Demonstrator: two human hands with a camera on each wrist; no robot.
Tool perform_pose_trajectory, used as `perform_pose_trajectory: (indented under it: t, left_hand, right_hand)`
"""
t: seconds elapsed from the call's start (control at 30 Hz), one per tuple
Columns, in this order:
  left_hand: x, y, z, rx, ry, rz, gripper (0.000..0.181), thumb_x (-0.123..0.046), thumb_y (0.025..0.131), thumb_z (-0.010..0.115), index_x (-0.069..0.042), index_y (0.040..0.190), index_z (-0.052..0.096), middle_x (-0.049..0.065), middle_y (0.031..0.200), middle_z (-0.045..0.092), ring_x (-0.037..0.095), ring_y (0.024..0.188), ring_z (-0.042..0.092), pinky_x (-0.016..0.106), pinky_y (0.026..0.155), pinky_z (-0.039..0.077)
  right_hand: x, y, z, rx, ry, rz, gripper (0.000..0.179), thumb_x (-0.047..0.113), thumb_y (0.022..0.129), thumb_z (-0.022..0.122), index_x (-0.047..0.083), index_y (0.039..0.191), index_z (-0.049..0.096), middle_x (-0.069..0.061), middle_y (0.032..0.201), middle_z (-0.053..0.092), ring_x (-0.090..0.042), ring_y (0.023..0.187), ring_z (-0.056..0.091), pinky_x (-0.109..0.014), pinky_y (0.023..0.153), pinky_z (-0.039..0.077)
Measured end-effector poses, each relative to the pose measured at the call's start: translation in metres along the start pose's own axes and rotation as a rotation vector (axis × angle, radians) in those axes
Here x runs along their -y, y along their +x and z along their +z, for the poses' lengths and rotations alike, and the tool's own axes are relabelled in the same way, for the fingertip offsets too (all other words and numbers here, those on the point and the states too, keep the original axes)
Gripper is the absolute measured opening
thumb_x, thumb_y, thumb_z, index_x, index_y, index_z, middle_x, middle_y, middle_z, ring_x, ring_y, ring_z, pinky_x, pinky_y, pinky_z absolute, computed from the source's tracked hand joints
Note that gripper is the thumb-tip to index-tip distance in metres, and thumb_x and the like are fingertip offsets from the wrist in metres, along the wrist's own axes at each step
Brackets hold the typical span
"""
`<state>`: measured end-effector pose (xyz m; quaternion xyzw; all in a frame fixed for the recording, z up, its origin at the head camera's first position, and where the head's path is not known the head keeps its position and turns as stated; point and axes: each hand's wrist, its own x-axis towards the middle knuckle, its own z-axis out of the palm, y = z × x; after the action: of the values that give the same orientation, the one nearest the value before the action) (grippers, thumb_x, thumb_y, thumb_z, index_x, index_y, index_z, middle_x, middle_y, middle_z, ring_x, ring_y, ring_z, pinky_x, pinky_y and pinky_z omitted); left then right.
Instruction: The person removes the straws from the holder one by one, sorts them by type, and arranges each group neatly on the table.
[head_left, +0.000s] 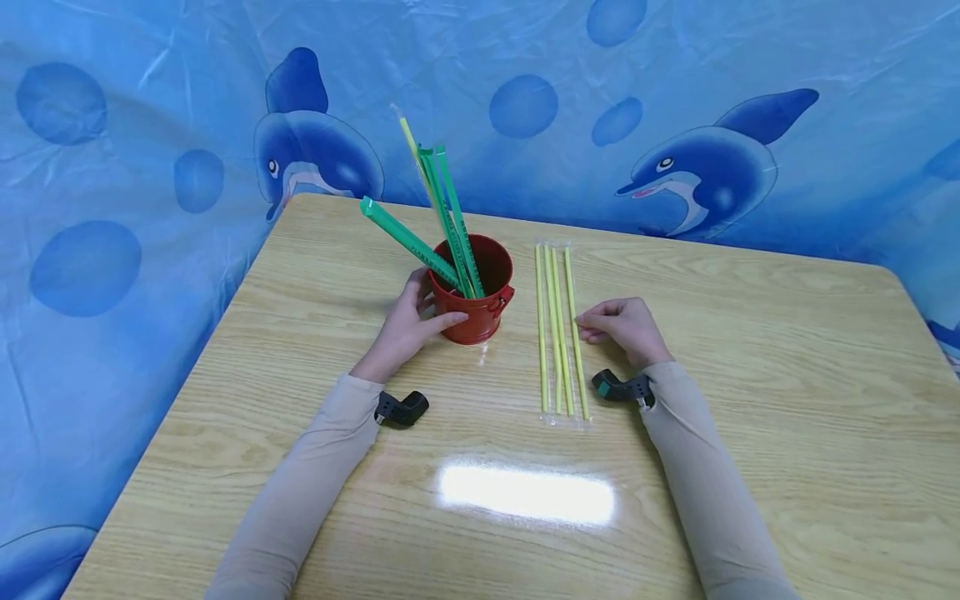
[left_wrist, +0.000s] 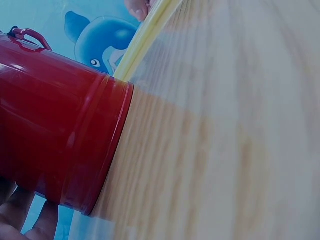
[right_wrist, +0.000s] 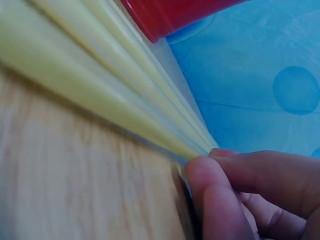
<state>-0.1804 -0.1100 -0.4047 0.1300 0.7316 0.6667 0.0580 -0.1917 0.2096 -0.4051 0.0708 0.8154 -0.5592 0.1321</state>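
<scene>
Bucket (head_left: 471, 325) on table (head_left: 787, 433), leaning tubes (head_left: 408, 240) in it, left hand (head_left: 405, 323) at its left. Row of straws (head_left: 562, 333) lies right of bucket; right hand (head_left: 626, 329) at row's right edge. Curtain (head_left: 450, 50) behind.

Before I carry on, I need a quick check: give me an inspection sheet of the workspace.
Surface: wood-grain table, bright reflection near the front.
Job's things: red bucket, upright, holding green tubes and a yellow straw; four wrapped yellow straws beside it.
Clutter: nothing seen.
Hands: left hand holds the bucket; right hand pinches the rightmost straw.
Cables: nothing seen.
Surroundings: blue dolphin-print backdrop behind the table.
</scene>
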Motion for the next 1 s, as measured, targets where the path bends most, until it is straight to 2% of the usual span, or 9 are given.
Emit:
perform_pose_trajectory:
  t: [0.4, 1.0]
  left_hand:
    - [0.0011, 0.0003, 0.0004, -0.001, -0.024, 0.025, 0.074, -0.004, 0.085, 0.069, -0.006, 0.145, 0.026, 0.013, 0.142, 0.04, 0.023, 0.132, 0.037, 0.037, 0.106, 0.036]
    - [-0.0004, 0.0002, 0.0, -0.001, 0.001, 0.0, 0.075, -0.006, 0.085, 0.07, -0.006, 0.145, 0.025, 0.014, 0.143, 0.039, 0.023, 0.133, 0.036, 0.037, 0.107, 0.035]
  right_hand:
    - [-0.002, -0.0007, -0.0009, 0.01, 0.01, -0.008, 0.027, 0.004, 0.091, 0.061, -0.019, 0.105, 0.06, -0.001, 0.071, 0.068, -0.007, 0.062, 0.066, -0.024, 0.062, 0.057]
    - [0.0003, -0.0022, 0.0025, -0.007, 0.038, -0.046, 0.025, 0.0, 0.091, 0.06, -0.019, 0.105, 0.06, -0.004, 0.076, 0.069, -0.008, 0.064, 0.067, -0.025, 0.064, 0.057]
